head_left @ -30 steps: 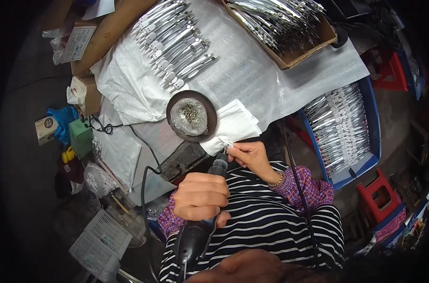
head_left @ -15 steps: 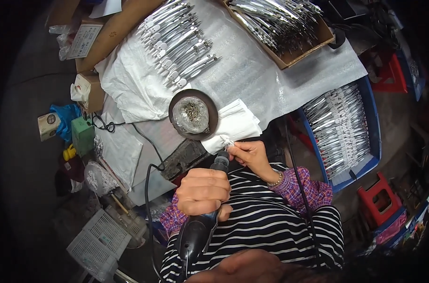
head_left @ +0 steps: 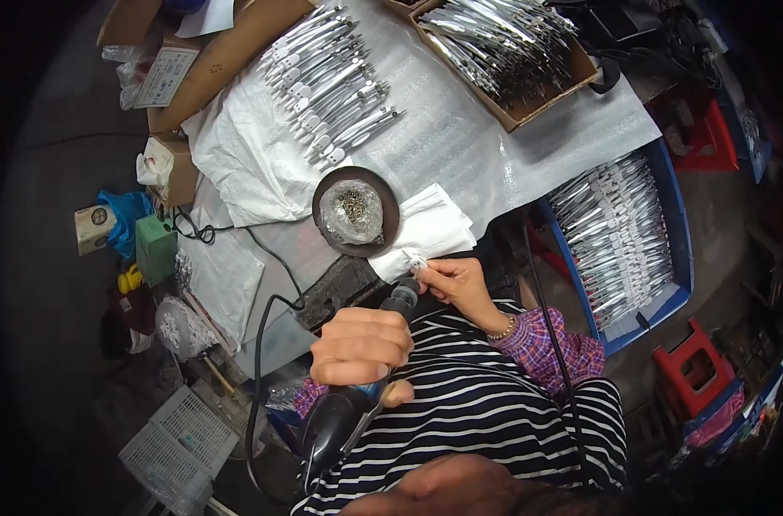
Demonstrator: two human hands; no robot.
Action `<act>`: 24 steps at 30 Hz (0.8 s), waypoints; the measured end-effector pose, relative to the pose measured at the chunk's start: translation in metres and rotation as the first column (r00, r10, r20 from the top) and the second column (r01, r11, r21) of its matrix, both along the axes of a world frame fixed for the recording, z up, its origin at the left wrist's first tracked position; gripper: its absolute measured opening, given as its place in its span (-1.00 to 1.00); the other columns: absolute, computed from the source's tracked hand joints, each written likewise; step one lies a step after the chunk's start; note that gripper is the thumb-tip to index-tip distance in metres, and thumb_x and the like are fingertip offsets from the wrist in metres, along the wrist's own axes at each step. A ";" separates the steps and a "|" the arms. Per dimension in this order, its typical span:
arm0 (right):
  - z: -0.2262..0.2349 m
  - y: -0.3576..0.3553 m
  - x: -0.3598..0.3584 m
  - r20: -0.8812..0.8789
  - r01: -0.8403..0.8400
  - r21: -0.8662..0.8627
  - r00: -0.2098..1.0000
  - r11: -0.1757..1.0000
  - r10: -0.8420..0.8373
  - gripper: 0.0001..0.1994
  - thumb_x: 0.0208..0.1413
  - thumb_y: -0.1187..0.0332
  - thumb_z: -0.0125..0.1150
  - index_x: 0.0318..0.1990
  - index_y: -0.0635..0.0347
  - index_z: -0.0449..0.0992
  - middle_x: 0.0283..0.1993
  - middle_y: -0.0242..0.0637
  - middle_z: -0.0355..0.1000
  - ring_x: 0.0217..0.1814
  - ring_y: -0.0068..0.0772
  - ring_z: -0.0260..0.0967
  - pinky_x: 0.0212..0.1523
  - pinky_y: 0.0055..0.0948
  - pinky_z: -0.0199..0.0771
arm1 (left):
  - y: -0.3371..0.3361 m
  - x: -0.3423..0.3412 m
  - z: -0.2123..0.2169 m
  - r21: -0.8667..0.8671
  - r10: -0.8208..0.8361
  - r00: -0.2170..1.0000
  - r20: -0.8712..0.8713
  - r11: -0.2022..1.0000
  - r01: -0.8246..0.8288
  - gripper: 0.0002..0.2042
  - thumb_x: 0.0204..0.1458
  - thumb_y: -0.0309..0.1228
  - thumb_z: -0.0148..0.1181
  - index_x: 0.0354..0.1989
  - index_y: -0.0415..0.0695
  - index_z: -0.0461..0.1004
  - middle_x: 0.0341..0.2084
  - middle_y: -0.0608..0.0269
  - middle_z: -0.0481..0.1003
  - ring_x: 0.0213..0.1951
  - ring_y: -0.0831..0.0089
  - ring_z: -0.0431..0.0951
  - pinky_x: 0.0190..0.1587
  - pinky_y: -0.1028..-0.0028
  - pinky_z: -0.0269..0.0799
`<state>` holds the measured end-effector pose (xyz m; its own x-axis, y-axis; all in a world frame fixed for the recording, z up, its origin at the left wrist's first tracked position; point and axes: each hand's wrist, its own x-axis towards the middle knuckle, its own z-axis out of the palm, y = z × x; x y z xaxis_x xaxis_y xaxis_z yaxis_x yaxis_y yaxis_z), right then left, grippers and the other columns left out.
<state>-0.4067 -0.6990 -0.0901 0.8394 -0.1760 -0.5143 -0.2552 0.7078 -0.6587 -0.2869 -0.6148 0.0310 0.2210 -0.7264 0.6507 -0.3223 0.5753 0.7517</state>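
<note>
My left hand (head_left: 361,344) is wrapped round a black corded electric screwdriver (head_left: 329,428), its grey nose (head_left: 402,297) angled up beside my right fingertips. Pinched in my right hand (head_left: 462,288) is a small white plastic piece (head_left: 416,261), partly covered by the fingers. The nose is close to this piece; whether they touch I cannot tell. Under the piece, a white cloth or paper (head_left: 432,217) lies over the end of a dark block (head_left: 327,297). Just beyond, a round brown dish (head_left: 329,239) holds a clear plastic bag with small brass-coloured screws (head_left: 353,206).
Rows of slim metal pieces with white ends (head_left: 327,86) lie on the covered table (head_left: 460,112). A cardboard box (head_left: 529,119) holds loose metal pieces; a blue crate (head_left: 691,258) holds stacked ones. A red stool (head_left: 692,365) stands right. The black cord (head_left: 255,378) loops at left.
My left hand has drawn slightly left and toward me, and the screwdriver's rear end has swung left. My right hand keeps its pinch in nearly the same place. The view has shifted slightly.
</note>
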 end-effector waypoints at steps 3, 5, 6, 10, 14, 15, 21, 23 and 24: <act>0.001 0.000 0.000 -0.024 -0.008 0.010 1.000 1.000 0.008 -0.75 0.10 0.34 0.17 -0.54 0.31 0.51 -0.71 -0.57 0.22 -0.69 -0.82 0.03 -0.69 -0.75 -0.07 | -0.002 0.002 -0.002 0.020 -0.013 1.000 0.018 1.000 0.013 -0.62 -0.15 -0.40 0.34 -0.33 -0.19 0.19 -0.60 0.11 0.43 -0.64 0.27 0.49 -0.59 0.36 0.48; 0.002 -0.001 0.001 -0.026 -0.007 0.015 1.000 1.000 0.007 -0.75 0.10 0.34 0.17 -0.55 0.30 0.51 -0.71 -0.57 0.22 -0.69 -0.82 0.03 -0.69 -0.75 -0.07 | -0.004 0.002 -0.005 0.021 0.007 0.999 0.040 1.000 -0.008 -0.61 -0.15 -0.38 0.35 -0.33 -0.20 0.19 -0.60 0.11 0.44 -0.63 0.28 0.50 -0.59 0.36 0.49; 0.003 -0.001 0.001 -0.027 -0.007 0.018 1.000 1.000 0.008 -0.75 0.10 0.34 0.17 -0.55 0.30 0.51 -0.71 -0.57 0.22 -0.69 -0.82 0.03 -0.69 -0.75 -0.07 | -0.003 0.002 -0.006 0.024 0.008 0.999 0.039 1.000 -0.009 -0.61 -0.15 -0.38 0.35 -0.33 -0.20 0.19 -0.60 0.11 0.44 -0.63 0.28 0.50 -0.59 0.36 0.49; 0.000 -0.002 0.002 -0.023 -0.012 0.039 1.000 0.999 0.013 -0.75 0.09 0.33 0.18 -0.55 0.30 0.51 -0.71 -0.57 0.22 -0.69 -0.82 0.03 -0.69 -0.75 -0.07 | -0.003 0.002 -0.005 0.017 0.034 0.999 0.012 0.999 -0.034 -0.62 -0.15 -0.39 0.35 -0.34 -0.20 0.20 -0.60 0.11 0.44 -0.63 0.28 0.50 -0.60 0.37 0.48; -0.002 -0.002 0.001 -0.020 -0.005 0.062 1.000 0.998 0.007 -0.76 0.09 0.34 0.18 -0.55 0.30 0.52 -0.71 -0.56 0.22 -0.69 -0.82 0.03 -0.70 -0.75 -0.07 | -0.006 0.006 -0.002 0.024 -0.011 1.000 0.022 1.000 0.011 -0.62 -0.17 -0.40 0.35 -0.35 -0.20 0.20 -0.61 0.10 0.43 -0.64 0.29 0.50 -0.61 0.39 0.48; -0.003 -0.001 0.000 -0.018 -0.005 0.064 1.000 0.998 0.006 -0.76 0.09 0.35 0.18 -0.55 0.30 0.52 -0.72 -0.56 0.22 -0.69 -0.82 0.03 -0.70 -0.75 -0.07 | -0.007 0.006 -0.002 0.027 -0.011 1.000 0.020 1.000 0.010 -0.62 -0.17 -0.40 0.35 -0.35 -0.20 0.20 -0.61 0.10 0.43 -0.64 0.29 0.50 -0.61 0.39 0.48; -0.004 0.001 0.000 -0.024 0.020 0.043 1.000 0.999 -0.019 -0.75 0.10 0.32 0.17 -0.56 0.27 0.52 -0.76 -0.61 0.14 -0.71 -0.84 -0.03 -0.71 -0.72 -0.14 | -0.014 0.005 -0.003 0.047 -0.019 1.000 -0.002 0.999 0.019 -0.64 -0.20 -0.48 0.33 -0.36 -0.22 0.20 -0.63 0.10 0.44 -0.66 0.29 0.49 -0.60 0.39 0.48; -0.002 0.003 0.001 -0.019 0.027 0.055 0.999 0.998 -0.026 -0.74 0.10 0.32 0.17 -0.57 0.27 0.52 -0.76 -0.61 0.14 -0.71 -0.83 -0.03 -0.71 -0.72 -0.14 | -0.017 0.000 0.001 0.072 -0.001 1.000 -0.021 0.997 0.002 -0.72 -0.23 -0.58 0.32 -0.46 -0.27 0.27 -0.67 0.11 0.42 -0.65 0.27 0.46 -0.57 0.35 0.47; -0.001 0.005 0.001 -0.015 0.035 0.062 0.999 0.997 -0.035 -0.74 0.10 0.32 0.17 -0.57 0.27 0.52 -0.76 -0.61 0.14 -0.71 -0.83 -0.02 -0.71 -0.72 -0.13 | -0.022 -0.005 -0.001 0.021 0.040 0.998 -0.053 0.999 -0.039 -0.76 -0.22 -0.58 0.30 -0.57 -0.28 0.27 -0.70 0.11 0.41 -0.67 0.28 0.44 -0.57 0.36 0.46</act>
<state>-0.4058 -0.6945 -0.0914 0.8258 -0.1722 -0.5370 -0.2385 0.7562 -0.6093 -0.2922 -0.6365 0.0304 0.2834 -0.7291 0.6230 -0.3035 0.5481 0.7794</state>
